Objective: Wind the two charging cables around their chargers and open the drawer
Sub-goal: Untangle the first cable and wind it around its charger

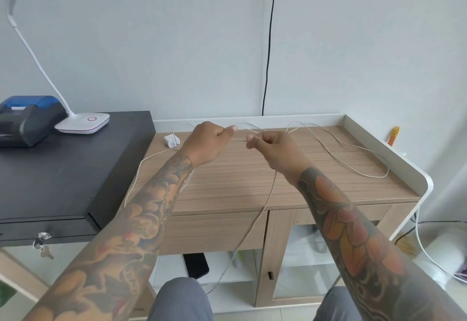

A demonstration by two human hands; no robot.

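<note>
Fingers of the left hand (209,141) and right hand (271,147) pinch one charging cable (255,222) above the tabletop (252,176). Its slack hangs past the drawer (214,231); pulling could drag the charger (171,141) off.

No text, brand or number is readable; the only sign is a red ring on the lamp base (83,123).

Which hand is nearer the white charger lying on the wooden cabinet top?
Left. The left hand pinches the cable just right of the white charger; the right hand holds the same cable farther right, beyond the left hand.
</note>
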